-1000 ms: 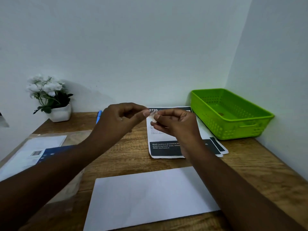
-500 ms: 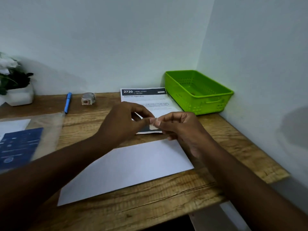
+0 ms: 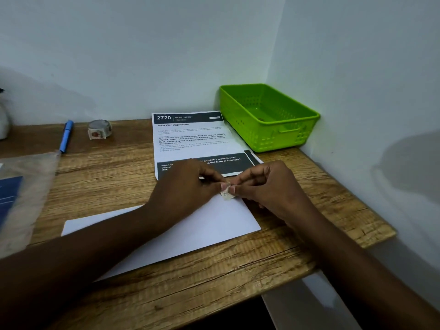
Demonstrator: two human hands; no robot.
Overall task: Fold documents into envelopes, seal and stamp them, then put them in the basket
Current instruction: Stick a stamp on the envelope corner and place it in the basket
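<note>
stamp (image 3: 227,194) lowered — seemingly touching envelope (image 3: 209,225) corner

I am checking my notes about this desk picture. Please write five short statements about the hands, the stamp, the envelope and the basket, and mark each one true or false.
1. Both the left hand and the right hand pinch the small stamp. True.
2. The stamp is held over the far right corner of the white envelope. True.
3. The envelope already lies in the green basket. False: it lies on the wooden desk.
4. The basket stands in the far right corner by the walls. True.
5. The blue pen lies on the printed sheet. False: it lies on the desk, far left of it.
</note>
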